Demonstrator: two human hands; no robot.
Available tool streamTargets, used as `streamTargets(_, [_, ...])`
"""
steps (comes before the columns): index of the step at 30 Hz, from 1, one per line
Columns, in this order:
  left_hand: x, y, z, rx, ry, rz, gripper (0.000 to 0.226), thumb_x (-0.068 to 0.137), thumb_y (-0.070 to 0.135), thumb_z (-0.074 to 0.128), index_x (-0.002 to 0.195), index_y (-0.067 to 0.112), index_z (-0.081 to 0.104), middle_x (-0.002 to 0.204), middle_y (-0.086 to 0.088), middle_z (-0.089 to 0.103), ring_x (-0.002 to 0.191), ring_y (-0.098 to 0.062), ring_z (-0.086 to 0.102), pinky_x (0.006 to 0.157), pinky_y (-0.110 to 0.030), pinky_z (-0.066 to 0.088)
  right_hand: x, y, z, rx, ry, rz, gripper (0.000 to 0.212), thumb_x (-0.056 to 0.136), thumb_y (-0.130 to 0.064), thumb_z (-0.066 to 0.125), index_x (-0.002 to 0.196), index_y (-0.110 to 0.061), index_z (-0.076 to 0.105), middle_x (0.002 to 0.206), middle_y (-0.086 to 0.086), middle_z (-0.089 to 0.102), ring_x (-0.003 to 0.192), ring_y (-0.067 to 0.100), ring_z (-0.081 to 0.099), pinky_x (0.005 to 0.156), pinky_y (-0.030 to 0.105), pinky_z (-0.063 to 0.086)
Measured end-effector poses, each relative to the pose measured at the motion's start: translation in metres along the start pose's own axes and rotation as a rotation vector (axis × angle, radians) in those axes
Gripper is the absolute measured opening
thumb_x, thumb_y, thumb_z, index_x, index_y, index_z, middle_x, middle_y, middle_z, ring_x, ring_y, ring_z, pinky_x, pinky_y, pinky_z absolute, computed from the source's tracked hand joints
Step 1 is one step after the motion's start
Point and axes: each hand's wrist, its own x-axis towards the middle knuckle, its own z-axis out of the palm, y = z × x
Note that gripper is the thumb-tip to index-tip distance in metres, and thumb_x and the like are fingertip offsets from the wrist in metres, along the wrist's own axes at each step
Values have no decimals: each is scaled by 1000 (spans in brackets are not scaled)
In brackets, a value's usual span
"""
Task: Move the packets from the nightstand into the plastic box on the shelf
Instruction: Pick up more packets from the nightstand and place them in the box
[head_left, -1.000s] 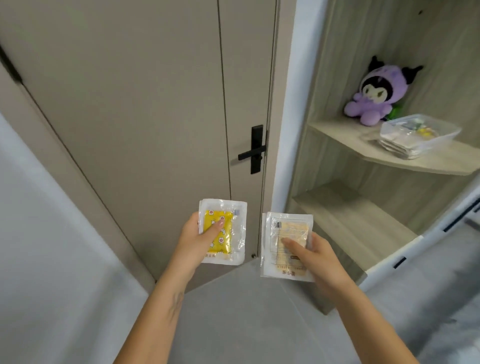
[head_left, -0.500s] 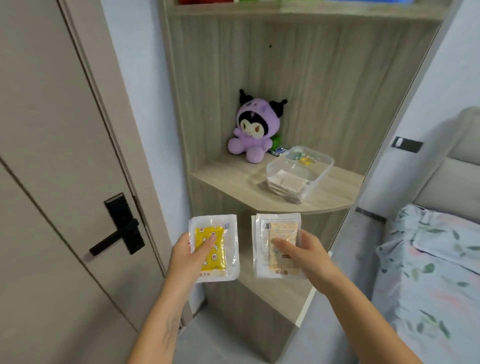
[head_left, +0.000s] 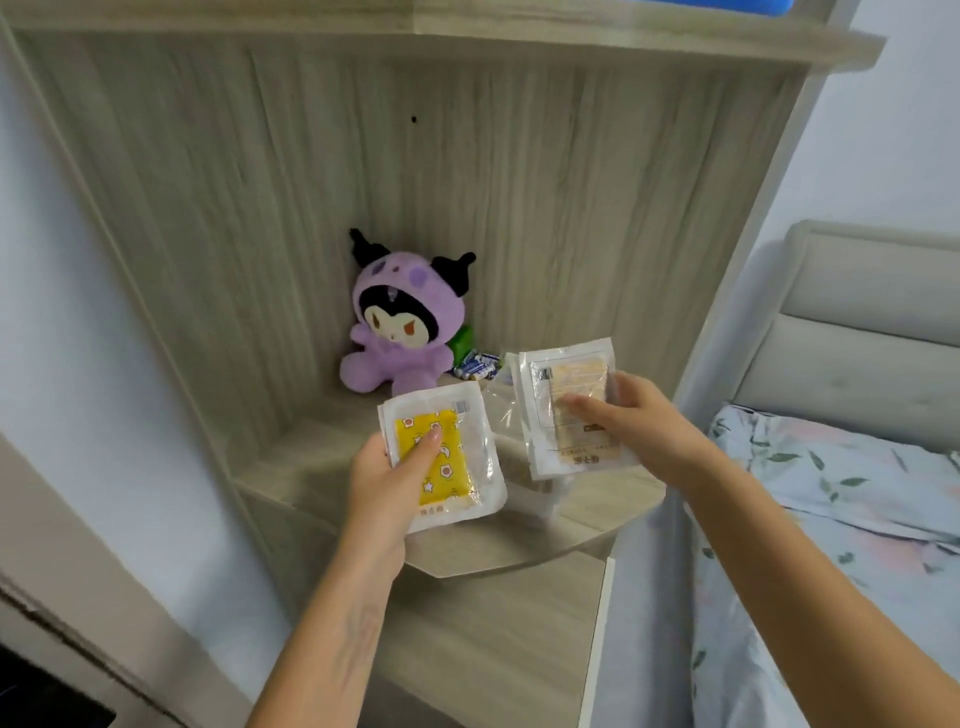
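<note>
I saw my left hand pinching the yellow packet and my right hand pinching the beige packet, both held above the plastic box on the shelf.

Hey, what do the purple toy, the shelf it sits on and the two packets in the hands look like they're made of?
Purple horned plush toy: soft fuzzy fabric with a matte pile. Pale wood-grain shelf: probably laminated board, with streaked grain and a flat matte face. Yellow-filled clear packet and beige-filled clear packet: thin glossy plastic film, with glare and crinkled sealed edges.
</note>
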Motion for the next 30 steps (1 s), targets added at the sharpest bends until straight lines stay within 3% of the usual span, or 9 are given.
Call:
streamTargets(5, [21, 2, 13, -61, 72, -10, 5, 88, 18, 69, 92, 17, 69, 81, -1, 74, 65, -11, 70, 48, -23, 55, 67, -14, -14, -247, -160, 54, 36, 86, -23, 70, 118, -7, 62, 110, 8, 71, 99, 25, 70, 94, 48, 53])
streamTargets(10, [27, -11, 22, -132, 189, -44, 11, 86, 19, 70, 96, 15, 70, 86, -5, 75, 76, -21, 71, 66, -35, 58, 111, -4, -2, -449, -424, 203, 46, 80, -27, 77, 119, -10, 60, 110, 5, 70, 99, 21, 69, 91, 40, 56])
streamTargets(14, [29, -19, 21, -184, 315, -54, 9, 88, 22, 69, 94, 16, 69, 92, -8, 74, 80, -23, 70, 67, -32, 55, 121, 19, 14, -565, -722, 283, 53, 80, -33, 76, 126, -11, 58, 119, -1, 67, 109, 15, 65, 97, 30, 51])
streamTargets(17, [26, -25, 27, -224, 368, -47, 17, 88, 22, 68, 102, 12, 69, 93, -8, 74, 81, -22, 70, 63, -29, 56, 121, 34, 25, -585, -840, 276, 59, 86, -34, 70, 136, -10, 48, 131, -1, 59, 123, 16, 54, 108, 29, 39])
streamTargets(21, [21, -32, 39, -241, 438, -35, 19, 89, 22, 67, 103, 10, 69, 92, -9, 74, 79, -21, 70, 58, -26, 56, 116, 32, 29, -662, -942, 179, 56, 89, -36, 66, 133, -10, 45, 125, -3, 56, 117, 15, 52, 105, 27, 39])
streamTargets(24, [17, -35, 45, -245, 470, -20, 17, 89, 21, 67, 102, 11, 70, 94, -8, 74, 81, -21, 71, 58, -26, 57, 116, 39, 33, -743, -936, 98, 67, 83, -51, 65, 132, -11, 42, 125, 1, 49, 113, 17, 51, 103, 32, 42])
streamTargets(26, [14, -36, 49, -238, 484, -12, 14, 89, 20, 67, 99, 11, 70, 95, -11, 74, 82, -23, 71, 65, -31, 58, 111, 40, 33, -796, -920, 55, 55, 89, -50, 57, 127, -12, 43, 123, 3, 42, 108, 19, 50, 100, 35, 43])
streamTargets(30, [10, -31, 57, -216, 481, -27, 15, 88, 19, 68, 100, 9, 70, 96, -14, 74, 86, -29, 71, 77, -43, 58, 103, 32, 30, -975, -883, 20, 57, 95, -58, 38, 141, -24, 39, 143, 5, 28, 135, 28, 28, 113, 43, 27])
